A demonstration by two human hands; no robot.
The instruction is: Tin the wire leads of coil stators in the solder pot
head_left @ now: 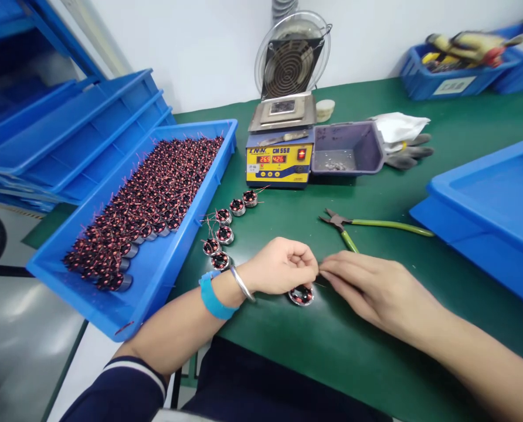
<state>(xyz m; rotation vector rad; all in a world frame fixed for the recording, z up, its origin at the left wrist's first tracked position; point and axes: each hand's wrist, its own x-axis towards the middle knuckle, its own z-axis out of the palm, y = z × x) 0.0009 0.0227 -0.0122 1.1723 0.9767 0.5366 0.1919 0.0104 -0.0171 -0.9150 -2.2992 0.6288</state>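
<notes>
As left hand (283, 266) curls, a coil (301, 298) lies beneath.

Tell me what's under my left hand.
Under your left hand, a round coil part sits on the green table, its black and red inside partly showing. The hand covers its far edge; anything else beneath is hidden.

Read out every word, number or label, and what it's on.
"CM 558": yellow panel
"269", probably: left red display
"426", probably: right red display
Too small or blurred: brand lettering beside "CM 558", the panel's white sticker, the blue bin's label.
</notes>
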